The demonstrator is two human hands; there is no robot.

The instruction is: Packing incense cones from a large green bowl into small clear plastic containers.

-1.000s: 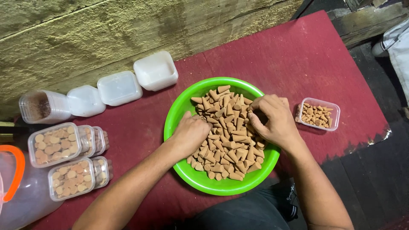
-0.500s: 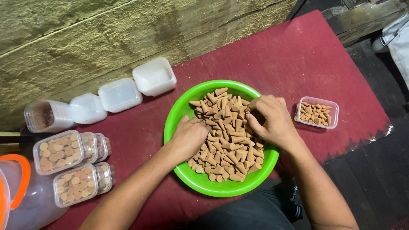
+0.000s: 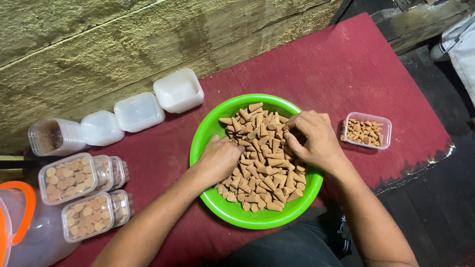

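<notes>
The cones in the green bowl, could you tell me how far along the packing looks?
Done: filled boxes lie stacked at left. In hand: both the left hand and right hand are in the cones in the green bowl; one small box is part full. Left: most cones, and empty white tubs.

clear filled tubs (image 3: 74, 193) stacked left, white lidded tubs (image 3: 138, 111) along wall, open tub (image 3: 366, 130) right

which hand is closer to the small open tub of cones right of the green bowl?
Right. The right hand is in the green bowl on the side facing the small tub, apart from it. The left hand is at the bowl's opposite side, farther away.
</notes>
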